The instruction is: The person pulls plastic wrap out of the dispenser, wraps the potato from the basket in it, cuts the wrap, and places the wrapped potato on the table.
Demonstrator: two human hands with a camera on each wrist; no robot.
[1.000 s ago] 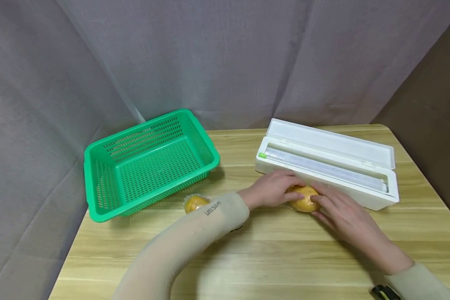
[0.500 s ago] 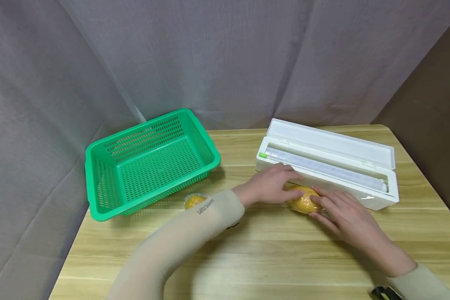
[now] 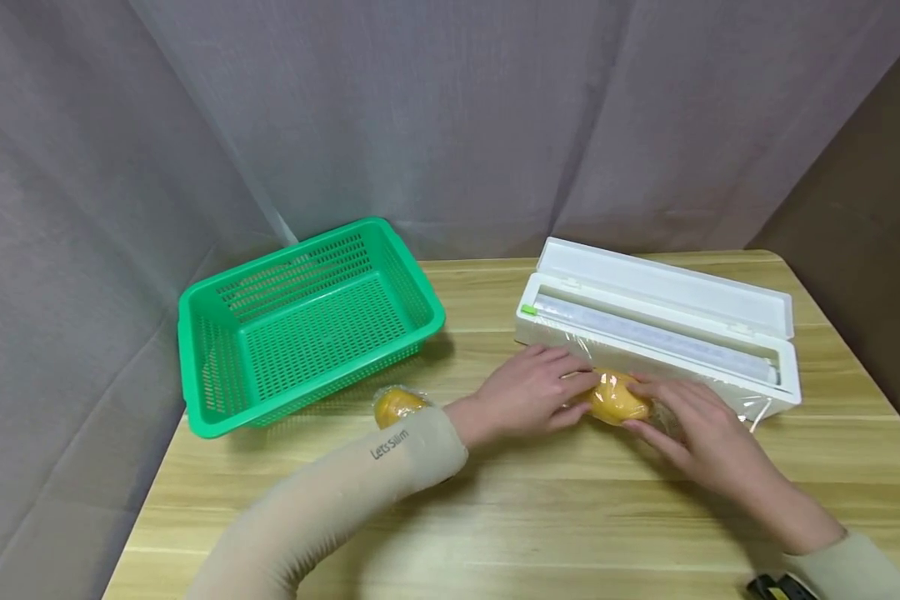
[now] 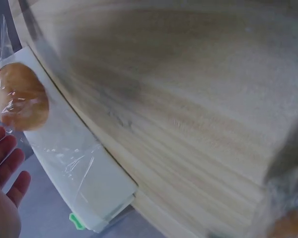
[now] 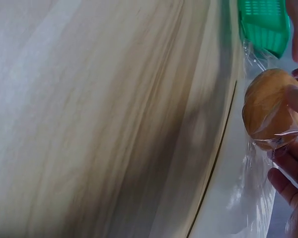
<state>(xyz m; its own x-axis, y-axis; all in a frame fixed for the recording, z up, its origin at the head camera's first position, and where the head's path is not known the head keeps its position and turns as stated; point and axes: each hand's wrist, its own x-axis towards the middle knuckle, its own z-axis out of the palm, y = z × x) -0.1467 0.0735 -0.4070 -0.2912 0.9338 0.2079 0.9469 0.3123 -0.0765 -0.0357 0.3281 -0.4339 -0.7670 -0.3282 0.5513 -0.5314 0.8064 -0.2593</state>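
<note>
A rounded orange-yellow fruit (image 3: 617,398) in clear cling film (image 4: 69,157) lies close in front of a long white cling film dispenser (image 3: 690,367). My right hand (image 3: 712,442) grips the fruit's right side, thumb on it and fingers curled against it. My left hand (image 3: 532,390) is at its left end, thumb and forefinger pinching the film there. In the left wrist view, the other left fingers (image 4: 15,171) are loosely spread. Film runs from the fruit over the dispenser's front. A second film-wrapped fruit (image 3: 397,406) lies beside my left sleeve.
A green slotted basket (image 3: 420,329) stands at the back left of the wooden table (image 3: 540,533). The dispenser's lid (image 3: 667,287) is raised at the back, showing the film roll (image 3: 648,335) and a green slider (image 3: 528,310). Grey curtain (image 3: 435,125) hangs behind.
My left hand lifted its fingers from the fruit's top, then drew back and down to its left end. More film shows over the dispenser's front. The right hand kept its hold.
</note>
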